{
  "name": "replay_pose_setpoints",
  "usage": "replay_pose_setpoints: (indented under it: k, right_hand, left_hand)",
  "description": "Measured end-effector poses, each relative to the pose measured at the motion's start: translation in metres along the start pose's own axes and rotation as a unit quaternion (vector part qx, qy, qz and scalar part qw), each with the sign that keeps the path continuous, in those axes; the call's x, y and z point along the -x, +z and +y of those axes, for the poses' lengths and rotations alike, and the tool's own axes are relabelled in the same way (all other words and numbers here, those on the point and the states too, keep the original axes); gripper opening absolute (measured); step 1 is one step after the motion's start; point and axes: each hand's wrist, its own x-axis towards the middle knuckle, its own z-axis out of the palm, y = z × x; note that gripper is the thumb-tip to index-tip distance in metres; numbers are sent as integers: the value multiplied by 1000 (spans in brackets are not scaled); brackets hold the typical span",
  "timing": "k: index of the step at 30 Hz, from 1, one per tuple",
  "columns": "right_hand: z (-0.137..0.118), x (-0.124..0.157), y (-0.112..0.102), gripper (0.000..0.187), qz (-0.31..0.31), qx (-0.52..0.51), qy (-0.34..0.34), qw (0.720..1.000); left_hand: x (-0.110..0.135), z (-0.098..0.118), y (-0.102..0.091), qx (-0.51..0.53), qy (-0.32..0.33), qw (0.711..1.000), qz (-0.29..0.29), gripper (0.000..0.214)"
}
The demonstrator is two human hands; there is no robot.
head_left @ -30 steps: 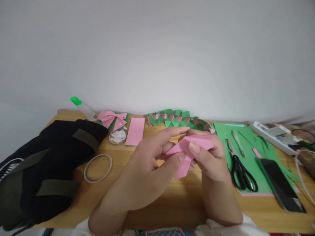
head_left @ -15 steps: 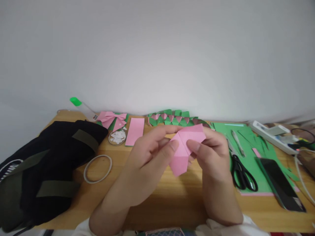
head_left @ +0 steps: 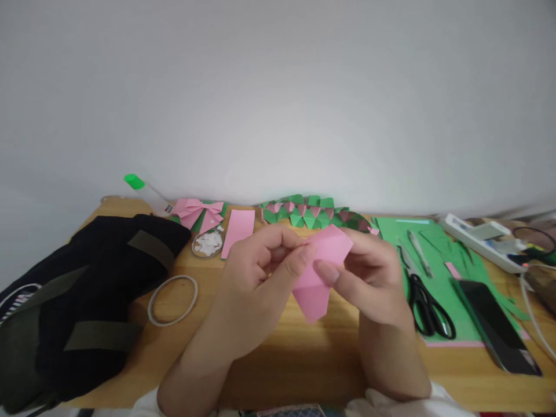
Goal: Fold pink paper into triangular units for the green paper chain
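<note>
Both hands hold one folded pink paper piece (head_left: 319, 275) above the middle of the wooden table (head_left: 304, 353). My left hand (head_left: 256, 284) pinches its left edge between thumb and curled fingers. My right hand (head_left: 369, 281) grips its right side, thumb on the front face and fingers behind. The paper's pointed lower end hangs free below the thumbs. Just beyond the hands lies a green and pink folded paper chain (head_left: 310, 209).
A black bag (head_left: 73, 301) fills the left side. Near it lie a tape ring (head_left: 172, 297), a small dish of white scraps (head_left: 207, 242), a pink strip (head_left: 238, 231) and a pink bow (head_left: 197, 211). Right: green sheet (head_left: 438, 278), scissors (head_left: 428, 310), black phone (head_left: 495, 324), power strip (head_left: 482, 240).
The pink paper has been turned from a flat, edge-on hold to face the camera. Both hands have shifted slightly up and closer together around it.
</note>
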Motion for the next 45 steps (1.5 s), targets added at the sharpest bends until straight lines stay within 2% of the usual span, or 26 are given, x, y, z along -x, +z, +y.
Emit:
replay_pose_setpoints:
  k: [3, 7, 14, 17, 20, 23, 26, 29, 32, 37, 45]
  right_hand:
    - [1, 0, -1, 21, -3, -7, 12, 1000]
    - [3, -2, -4, 16, -1, -50, 0, 999]
    - [2, -1, -4, 29, -1, -86, 31, 996]
    - [2, 0, -4, 33, 31, -101, 56, 993]
    - [3, -2, -4, 35, 77, -124, 87, 985]
    - [2, -3, -3, 22, 127, -125, 76, 981]
    - [-5, 0, -1, 4, 182, -73, 4, 981]
    - [-15, 4, 0, 15, 160, 68, -52, 983]
    - [-20, 8, 2, 23, 135, 171, -66, 974]
    - [-17, 10, 7, 43, 122, 208, -68, 968]
    - [-15, 8, 7, 43, 138, 202, -71, 967]
  left_hand:
    - [0, 0, 1, 4, 2, 1000, 4, 17]
    - [0, 0, 1, -1, 6, 1000, -2, 20]
    - [-2, -2, 3, 13, 22, 999, 35, 15]
    - [-2, -3, 2, 37, 18, 999, 18, 10]
    - [-3, -4, 0, 56, -9, 998, -23, 5]
    - [-4, -7, 0, 35, -13, 999, -9, 9]
    - [-5, -10, 1, 7, 8, 999, 45, 8]
    - [-6, -11, 3, -6, 20, 998, 57, 6]
    - [-5, -11, 3, -17, 25, 998, 60, 7]
    - [-4, -12, 3, -13, 28, 997, 66, 9]
    - [-4, -6, 3, 33, 55, 998, 19, 12]
